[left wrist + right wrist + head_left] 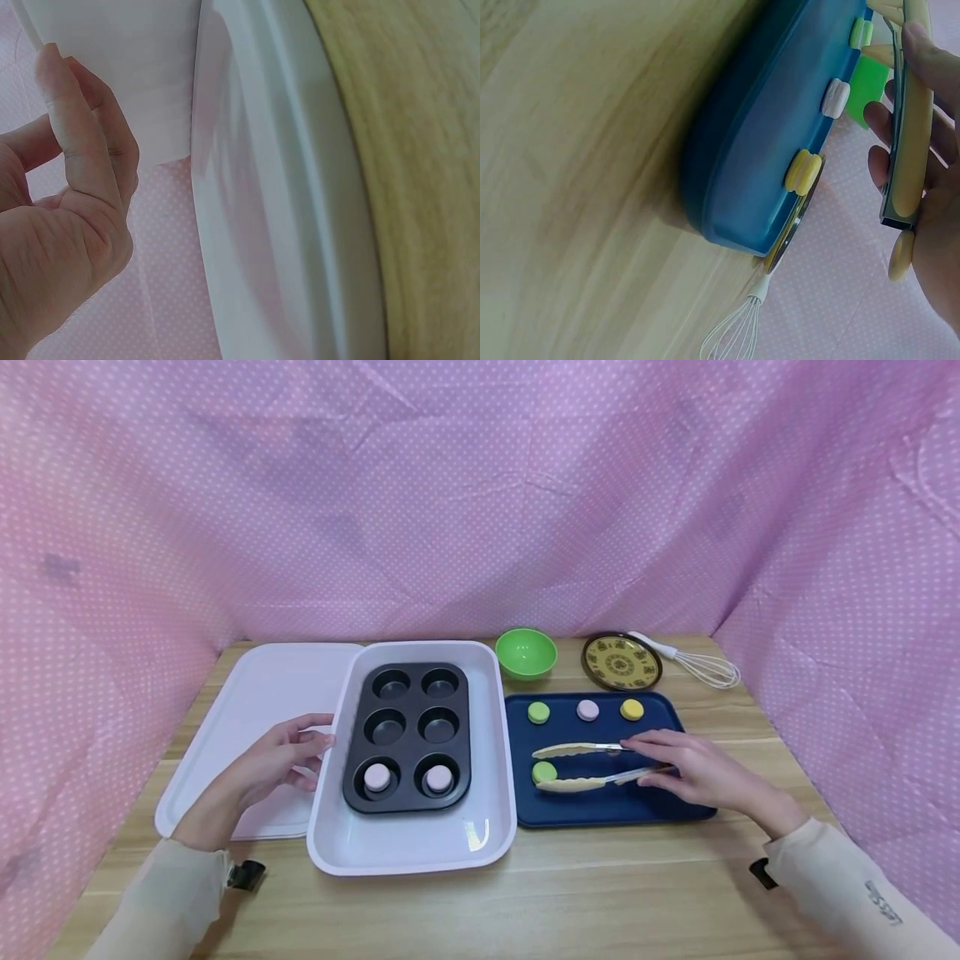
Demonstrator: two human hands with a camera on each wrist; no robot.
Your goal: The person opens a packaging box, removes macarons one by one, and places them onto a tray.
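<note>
Left hand (273,764) rests with loosely curled fingers on the white dish (330,843) rim, holding nothing, likely steadying it; the muffin tin (408,739) inside carries two macarons. On the blue tray (667,714), right hand (693,768) grips the tongs (581,764), tips spread around a green macaron (544,772).

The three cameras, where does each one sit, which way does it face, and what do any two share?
Head: worn high, looking forward and down at the table; shows both forearms, left hand at the white tray, right hand on the tongs.
Left wrist: close beside the left hand, facing the white tray's wall.
Right wrist: beside the right hand's fingers, facing along the blue tray.
Head and right wrist share blue tray, tongs, whisk.
</note>
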